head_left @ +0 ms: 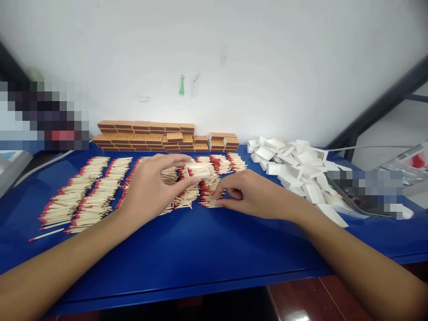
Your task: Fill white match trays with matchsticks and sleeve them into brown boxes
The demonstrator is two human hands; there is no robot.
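Between thumb and fingers, my left hand (150,183) holds a small white matchbox tray (204,171) with red-tipped matches in it. It is raised over the rows of matches. My right hand (250,194) is curled, its thumb and fingertips pinched at the ends of loose matches (209,196) just right of the tray; how many it grips is hidden. Further rows of matches (90,209) lie to the left, red heads mostly leftward, partly covered by my left hand and forearm.
Closed brown matchboxes (140,141) are stacked along the wall. A heap of white trays (297,165) lies on the right of the blue table (200,258), beside a dark-edged container (354,200). One single match (47,235) lies at the left. A cable (43,167) runs behind.
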